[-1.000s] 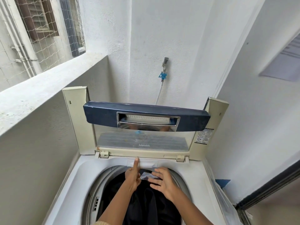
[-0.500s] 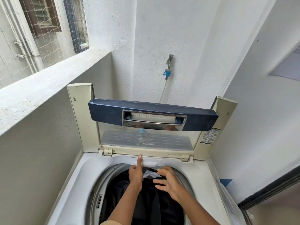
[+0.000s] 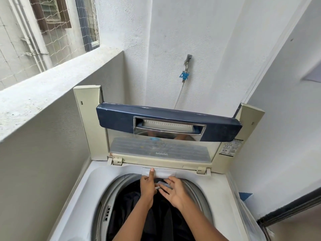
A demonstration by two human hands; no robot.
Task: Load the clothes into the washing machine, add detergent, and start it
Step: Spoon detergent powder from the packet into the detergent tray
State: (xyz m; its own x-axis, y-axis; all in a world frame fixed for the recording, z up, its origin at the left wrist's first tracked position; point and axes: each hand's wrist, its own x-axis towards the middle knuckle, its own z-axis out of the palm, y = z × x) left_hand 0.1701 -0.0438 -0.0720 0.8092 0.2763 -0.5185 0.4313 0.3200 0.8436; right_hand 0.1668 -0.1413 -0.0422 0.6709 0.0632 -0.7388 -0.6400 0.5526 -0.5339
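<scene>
Top-loader washing machine (image 3: pixel 76 197) fills lower frame, lid up. Landmark: the drum opening.

Nearest: both forearms come in from the bottom edge over the drum (image 3: pixel 104 202). Dark clothes (image 3: pixel 132 211) already inside the drum, piled up to near the rim, filling most of the opening. A pale bit of fabric (image 3: pixel 165 185) shows at the far edge of the pile, between the two hands.

Left hand (image 3: pixel 147 186) over the far side of the drum opening, mostly curled, index finger straight out with its tip touching the small white drawer panel (image 3: pixel 165 173) set in the machine's top, just past the drum's far rim. Holds nothing visible. Right hand (image 3: pixel 174 193) just right of it, fingers spread and loose, palm down over the clothes, fingertips near the pale fabric; cannot tell if it pinches anything.

Past the drum: lid (image 3: pixel 156 146) stands upright on cream hinges, clear window panel, dark blue handle bar (image 3: pixel 118 119) across its top with a chrome recess. Warning sticker (image 3: pixel 229 147) on the lid's right frame.

Behind the lid: white wall, tap (image 3: pixel 187 61) with blue connector (image 3: pixel 184 76) and clear hose (image 3: pixel 178 94) running down behind the lid. Left of the drum, grey parapet wall (image 3: pixel 43 136) with ledge, netted window (image 3: pixel 52 23) beyond. Right of the drum, white wall and a dark door edge low down.
</scene>
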